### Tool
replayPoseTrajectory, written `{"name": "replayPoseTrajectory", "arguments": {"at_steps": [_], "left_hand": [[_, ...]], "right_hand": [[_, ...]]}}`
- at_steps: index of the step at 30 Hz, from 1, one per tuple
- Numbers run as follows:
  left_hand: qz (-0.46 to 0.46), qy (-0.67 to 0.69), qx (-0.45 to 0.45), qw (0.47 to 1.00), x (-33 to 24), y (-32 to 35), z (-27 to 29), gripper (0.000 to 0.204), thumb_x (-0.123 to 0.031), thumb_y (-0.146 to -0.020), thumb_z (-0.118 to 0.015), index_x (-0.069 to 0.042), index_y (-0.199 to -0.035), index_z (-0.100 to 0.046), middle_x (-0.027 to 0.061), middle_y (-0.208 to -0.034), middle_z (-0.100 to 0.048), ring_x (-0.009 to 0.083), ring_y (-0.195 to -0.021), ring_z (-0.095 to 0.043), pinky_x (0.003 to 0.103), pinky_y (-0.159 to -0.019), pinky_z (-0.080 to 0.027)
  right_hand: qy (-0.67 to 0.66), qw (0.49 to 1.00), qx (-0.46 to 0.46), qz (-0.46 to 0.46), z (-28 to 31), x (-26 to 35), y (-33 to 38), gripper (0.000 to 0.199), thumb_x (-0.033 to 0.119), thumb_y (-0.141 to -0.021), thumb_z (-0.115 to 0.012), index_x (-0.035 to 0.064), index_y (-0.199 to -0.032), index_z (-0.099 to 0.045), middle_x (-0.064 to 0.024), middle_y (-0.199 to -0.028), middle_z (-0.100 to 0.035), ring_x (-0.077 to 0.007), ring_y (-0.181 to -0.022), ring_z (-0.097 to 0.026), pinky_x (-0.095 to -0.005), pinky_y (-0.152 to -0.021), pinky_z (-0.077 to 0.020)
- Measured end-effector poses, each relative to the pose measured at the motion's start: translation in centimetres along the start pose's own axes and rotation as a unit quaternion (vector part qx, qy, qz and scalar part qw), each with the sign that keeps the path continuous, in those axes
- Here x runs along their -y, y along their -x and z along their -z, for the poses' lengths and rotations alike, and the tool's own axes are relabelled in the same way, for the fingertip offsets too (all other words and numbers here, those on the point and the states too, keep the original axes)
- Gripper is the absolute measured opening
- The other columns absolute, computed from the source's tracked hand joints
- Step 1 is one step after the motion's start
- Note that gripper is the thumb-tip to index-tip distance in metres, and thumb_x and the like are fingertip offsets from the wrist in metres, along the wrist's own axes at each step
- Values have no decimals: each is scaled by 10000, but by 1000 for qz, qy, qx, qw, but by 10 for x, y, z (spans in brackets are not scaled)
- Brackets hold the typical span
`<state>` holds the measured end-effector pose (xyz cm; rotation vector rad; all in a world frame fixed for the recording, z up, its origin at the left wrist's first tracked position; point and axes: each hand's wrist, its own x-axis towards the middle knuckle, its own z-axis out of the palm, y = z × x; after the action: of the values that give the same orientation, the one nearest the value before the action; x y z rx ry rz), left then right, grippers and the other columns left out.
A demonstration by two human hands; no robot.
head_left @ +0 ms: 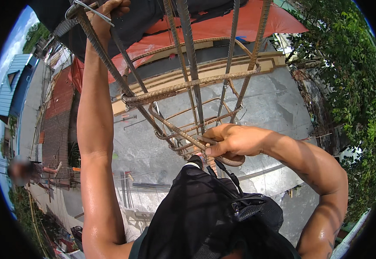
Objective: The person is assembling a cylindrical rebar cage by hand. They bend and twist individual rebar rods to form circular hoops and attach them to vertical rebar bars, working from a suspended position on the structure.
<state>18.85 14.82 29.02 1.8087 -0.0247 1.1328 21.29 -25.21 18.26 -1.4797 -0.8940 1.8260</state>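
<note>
"Checking the right hand (235,140): what does it hold?"

"It is closed around a bent steel hoop (177,129), beneath an upper hoop (192,86) and near upright rods (187,34). Whether the held hoop encircles them is unclear."

"State the left hand (110,7)."

"Raised at the upper edge, well apart from the right, beside a thin metal piece (94,12). Its grip cannot be told."

"Surroundings?"

"Grey slab (278,129) below; red tarp (278,19) beyond the rods."

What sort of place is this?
Likely an outdoor building site: a tied rebar cage stands in front of the wearer, with a bare grey slab and long tan boards beyond.
</note>
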Motion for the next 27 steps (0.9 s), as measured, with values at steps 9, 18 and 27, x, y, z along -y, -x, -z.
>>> {"name": "replayPoseTrajectory", "arguments": {"at_steps": [9, 18, 27], "left_hand": [[16, -5, -5, 1000, -17, 8, -10, 221, -86, -838, -588, 76, -972, -654, 167, -845, -698, 193, -702, -672, 278, -682, -535], [-52, 20, 32, 998, -31, 16, -19, 165, -76, -849, -594, 63, -883, -677, 156, -811, -694, 189, -692, -672, 276, -638, -531], [-33, 11, 31, 999, -30, 16, -17, 172, -76, -849, -587, 68, -908, -659, 156, -822, -694, 194, -687, -670, 278, -648, -538]], "right_hand": [[599, 765, -235, 13, -22, -44, -4, 291, 155, -770, -607, -55, -961, -542, -199, -901, -648, -347, -790, -662, -421, -696, -512], [-319, 944, 81, 20, -3, -105, -29, 313, 65, -810, -577, -81, -1067, -476, -143, -823, -617, -208, -681, -616, -313, -550, -489], [-103, 989, -92, -56, -44, -87, -41, 232, 124, -821, -536, -18, -985, -618, -86, -717, -589, -140, -612, -560, -317, -461, -417]]}}
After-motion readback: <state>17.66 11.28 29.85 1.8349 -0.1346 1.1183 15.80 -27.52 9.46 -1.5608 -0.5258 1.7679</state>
